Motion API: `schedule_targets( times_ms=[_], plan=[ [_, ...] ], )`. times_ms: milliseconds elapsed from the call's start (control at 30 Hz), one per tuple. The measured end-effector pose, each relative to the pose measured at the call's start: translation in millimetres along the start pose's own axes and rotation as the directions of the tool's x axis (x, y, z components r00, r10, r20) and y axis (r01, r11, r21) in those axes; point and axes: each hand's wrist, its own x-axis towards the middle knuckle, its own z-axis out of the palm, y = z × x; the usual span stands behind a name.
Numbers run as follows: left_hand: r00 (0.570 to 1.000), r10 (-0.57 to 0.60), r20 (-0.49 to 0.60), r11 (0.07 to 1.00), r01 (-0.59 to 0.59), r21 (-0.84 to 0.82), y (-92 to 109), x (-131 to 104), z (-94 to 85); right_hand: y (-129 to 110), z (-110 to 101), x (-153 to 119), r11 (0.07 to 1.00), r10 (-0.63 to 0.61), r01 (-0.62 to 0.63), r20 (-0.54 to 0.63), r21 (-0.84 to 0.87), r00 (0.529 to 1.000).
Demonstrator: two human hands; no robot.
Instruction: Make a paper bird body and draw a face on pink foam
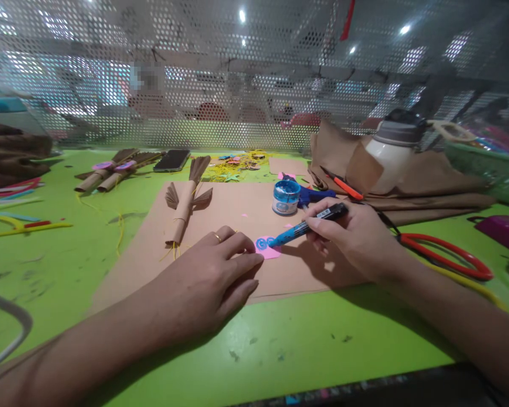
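Observation:
My right hand (pixel 354 234) grips a marker (pixel 299 229) with a black end and a blue front part. Its tip touches a small pink paper piece (pixel 269 253) bearing blue swirl marks. My left hand (pixel 220 271), wearing a ring, rests with slightly bent, spread fingers, a fingertip on the paper's left edge. Under both lies a brown sheet (pixel 233 277). A rolled brown paper figure (pixel 184 212) with pleated paper parts and yellow strands lies left of the pink piece. Behind the marker stands an uncapped jar of blue paint (pixel 285 199).
Two more paper rolls (pixel 106 175) with pink discs and a phone (pixel 172 160) lie at the back left. Blue-handled (pixel 318 196) and orange-handled tools (pixel 348 187), a bottle (pixel 392 150), folded brown paper (pixel 436 198) and red-handled scissors (pixel 447 257) are on the right. A perforated panel (pixel 237 85) stands behind.

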Motion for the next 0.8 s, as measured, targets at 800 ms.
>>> schedule_targets(
  times_ms=[800],
  plan=[
    [1.000,-0.008,0.002,1.000,0.008,-0.009,0.4,0.0,-0.3,1.6,-3.9,-1.4,1.000,-0.011,0.011,-0.001,-0.004,1.000]
  ],
)
